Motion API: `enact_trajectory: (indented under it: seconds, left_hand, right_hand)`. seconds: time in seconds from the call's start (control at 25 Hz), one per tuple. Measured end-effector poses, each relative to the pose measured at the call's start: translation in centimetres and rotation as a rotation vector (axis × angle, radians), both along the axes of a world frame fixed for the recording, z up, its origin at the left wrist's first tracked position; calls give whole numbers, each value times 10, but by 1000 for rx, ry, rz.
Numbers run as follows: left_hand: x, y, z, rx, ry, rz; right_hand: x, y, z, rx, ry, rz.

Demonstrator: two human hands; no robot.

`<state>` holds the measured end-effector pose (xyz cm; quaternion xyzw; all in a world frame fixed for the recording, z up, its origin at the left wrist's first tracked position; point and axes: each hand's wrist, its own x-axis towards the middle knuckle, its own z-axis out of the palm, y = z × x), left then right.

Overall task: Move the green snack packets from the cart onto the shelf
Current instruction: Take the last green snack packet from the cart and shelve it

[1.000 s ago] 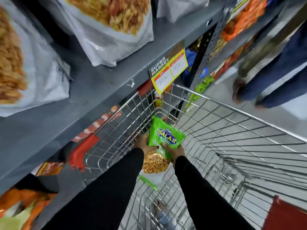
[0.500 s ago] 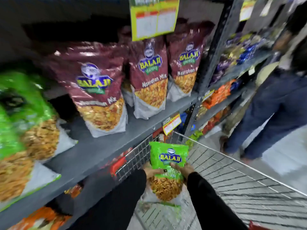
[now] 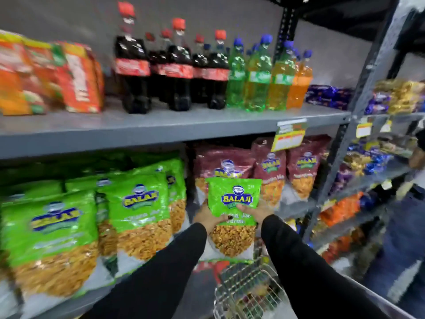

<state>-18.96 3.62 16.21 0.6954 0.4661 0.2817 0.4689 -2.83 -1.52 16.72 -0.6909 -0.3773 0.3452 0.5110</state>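
I hold one green snack packet (image 3: 234,199) upright in front of the middle shelf (image 3: 76,295). My left hand (image 3: 208,218) grips its left side and my right hand (image 3: 253,214) grips its right side, both near the packet's middle. Several matching green packets (image 3: 138,203) stand in a row on that shelf to the left of the held one. The wire cart (image 3: 248,288) is below my arms, only its front corner showing. The held packet hangs above the cart's front edge, level with the shelved packets.
Maroon snack packets (image 3: 271,171) stand on the same shelf right behind and to the right of the held packet. The upper shelf carries cola bottles (image 3: 177,65), green bottles (image 3: 255,74) and orange packets (image 3: 76,77). A person (image 3: 409,226) stands at the right by another shelf unit.
Both hands have lifted the green packet out of the cart, up to the level of the shelf's packets. The view has tilted upward from the cart to the shelves.
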Motion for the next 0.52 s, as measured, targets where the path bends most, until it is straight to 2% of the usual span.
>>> enact_trajectory:
  seconds: [0.12, 0.28, 0.52]
  left_hand:
    - [-39, 18, 18, 47, 44, 150]
    - [-63, 38, 12, -47, 22, 246]
    - [-59, 40, 8, -79, 6, 384]
  right_hand:
    - [-43, 34, 23, 47, 21, 92]
    - [-76, 58, 29, 79, -12, 146]
    - [-84, 73, 23, 106, -56, 84]
